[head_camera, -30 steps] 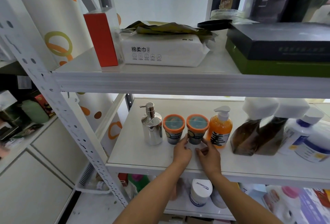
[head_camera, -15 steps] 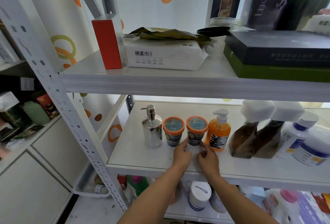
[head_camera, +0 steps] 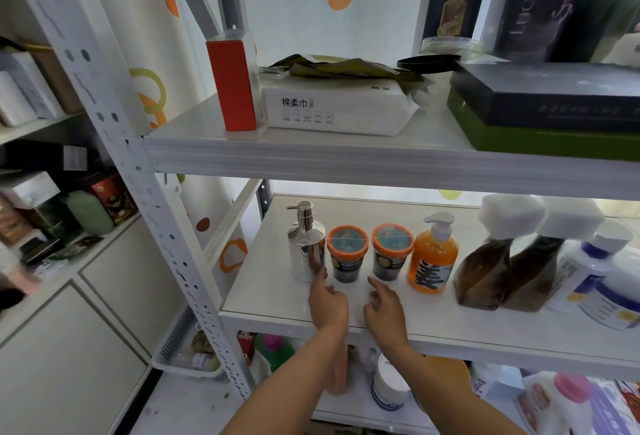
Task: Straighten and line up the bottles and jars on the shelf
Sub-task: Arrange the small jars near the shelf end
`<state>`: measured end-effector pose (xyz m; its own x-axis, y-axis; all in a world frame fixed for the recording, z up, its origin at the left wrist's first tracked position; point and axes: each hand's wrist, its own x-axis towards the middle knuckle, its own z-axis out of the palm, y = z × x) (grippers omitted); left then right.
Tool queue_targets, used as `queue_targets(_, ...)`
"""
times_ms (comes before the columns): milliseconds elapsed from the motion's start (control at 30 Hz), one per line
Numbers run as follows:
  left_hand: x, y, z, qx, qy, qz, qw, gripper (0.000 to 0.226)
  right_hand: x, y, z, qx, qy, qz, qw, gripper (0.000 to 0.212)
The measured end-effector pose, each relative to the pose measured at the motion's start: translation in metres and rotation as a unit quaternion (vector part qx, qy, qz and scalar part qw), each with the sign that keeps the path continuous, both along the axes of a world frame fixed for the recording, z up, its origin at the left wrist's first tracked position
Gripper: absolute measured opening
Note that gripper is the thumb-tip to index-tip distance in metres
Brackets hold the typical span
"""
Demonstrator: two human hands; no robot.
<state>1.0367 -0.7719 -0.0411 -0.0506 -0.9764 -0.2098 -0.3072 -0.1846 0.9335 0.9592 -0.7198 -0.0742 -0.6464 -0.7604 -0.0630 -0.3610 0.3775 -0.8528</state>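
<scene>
Left hand [head_camera: 327, 301], right hand [head_camera: 385, 308]: fingers loose, holding nothing. Risk: careless high nudge tips dispenser [head_camera: 306, 247] onto adjacent jar [head_camera: 347, 254].

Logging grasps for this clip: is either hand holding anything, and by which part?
Nothing is held: left hand and right hand are open in front of the orange-lidded jars, no grip.

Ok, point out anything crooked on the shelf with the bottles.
The two brown bottles with white caps lean right, and the white bottle beside them tilts too; the wide lens may exaggerate this. The silver pump, orange-lidded jars and orange soap bottle stand upright in a row.
</scene>
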Motion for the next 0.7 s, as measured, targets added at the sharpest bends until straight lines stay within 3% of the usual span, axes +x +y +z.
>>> queue_targets(167,0.002,-0.008,-0.002,-0.011,0.022,-0.075,0.997,0.059,0.009,-0.019,0.009,-0.001,-0.056,0.043,0.998,0.076)
queue_targets(400,0.005,-0.019,0.003,0.031,0.029,-0.148,0.988,0.063,0.004,-0.029,0.018,0.067,-0.043,0.058,0.995,0.085)
queue_targets(700,0.006,-0.020,0.003,0.037,0.055,-0.165,0.984,0.065,-0.004,-0.037,0.025,0.054,-0.083,0.060,0.993,0.089)
